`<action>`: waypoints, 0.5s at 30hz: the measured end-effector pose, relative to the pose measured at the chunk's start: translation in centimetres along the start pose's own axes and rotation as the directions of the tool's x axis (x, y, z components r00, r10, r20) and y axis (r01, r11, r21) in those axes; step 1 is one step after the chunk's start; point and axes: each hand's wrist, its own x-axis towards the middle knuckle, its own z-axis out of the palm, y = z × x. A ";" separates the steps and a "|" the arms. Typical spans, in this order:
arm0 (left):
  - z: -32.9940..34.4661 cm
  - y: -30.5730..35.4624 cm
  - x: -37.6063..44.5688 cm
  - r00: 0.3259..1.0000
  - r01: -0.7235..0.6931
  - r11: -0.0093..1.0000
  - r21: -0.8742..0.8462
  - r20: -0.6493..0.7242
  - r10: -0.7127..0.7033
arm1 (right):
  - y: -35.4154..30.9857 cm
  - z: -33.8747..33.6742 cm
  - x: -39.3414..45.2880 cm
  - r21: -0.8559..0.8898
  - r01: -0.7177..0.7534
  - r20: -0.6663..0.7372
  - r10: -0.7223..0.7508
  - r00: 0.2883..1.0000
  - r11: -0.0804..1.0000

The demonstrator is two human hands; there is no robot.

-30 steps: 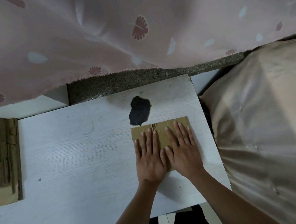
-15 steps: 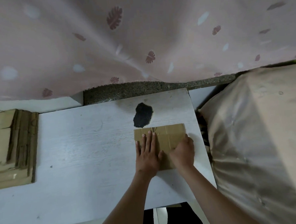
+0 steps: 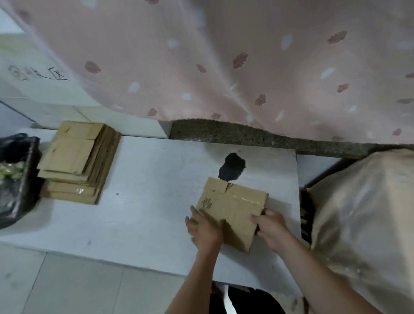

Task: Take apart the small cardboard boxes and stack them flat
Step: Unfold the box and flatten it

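Two hands hold one flattened cardboard box (image 3: 231, 210) above the right part of the white bench (image 3: 141, 209). The left hand (image 3: 204, 229) grips the box's near left edge, thumb on the top face and fingers out of sight beneath. The right hand (image 3: 270, 225) clasps the near right edge, its fingers curled round the cardboard. The box is tilted, its far end toward a black patch (image 3: 232, 170) on the bench top, and a strip of clear tape runs across its upper face. Whether its far corner touches the bench cannot be told.

Further left, near the bench's far left corner, lies a stack of flattened boxes (image 3: 78, 162), well apart from the held one. Just beside the stack, at the left edge of view, sits a black bag (image 3: 9, 183), cut off by the frame, with something pale inside that is too blurred to make out.

The stretch of bench between the stack and the hands is bare white surface. The bench's right edge is near the right hand, and beyond it stands a beige covered bulk (image 3: 374, 219). A pink patterned curtain (image 3: 243, 57) hangs behind, over a speckled stone ledge (image 3: 248, 135). The near bench edge runs just under the forearms.
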 end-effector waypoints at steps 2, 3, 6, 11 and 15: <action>-2.2 -0.6 -1.3 0.987 0.158 0.941 -0.298 0.073 -0.142 | -0.3 0.4 -2.4 0.110 0.005 0.081 -0.014 0.997 0.994; -3.3 -1.1 -2.1 0.975 0.221 0.878 -0.425 0.129 -0.183 | -0.2 0.7 -3.8 0.169 0.004 0.136 -0.028 0.990 0.986; -6.4 -2.1 -5.2 0.944 0.306 0.739 -0.600 0.294 -0.153 | -0.1 1.8 -7.9 0.265 -0.025 0.279 -0.052 0.959 0.964; -10.3 -5.5 -10.1 0.986 0.119 0.590 -0.798 0.165 0.025 | 1.5 3.4 -14.0 0.191 -0.026 0.442 -0.063 0.895 0.981; -13.8 -9.0 -13.9 0.999 0.004 0.526 -0.850 0.022 0.027 | 2.5 3.6 -17.0 0.069 0.070 0.484 -0.095 0.870 0.995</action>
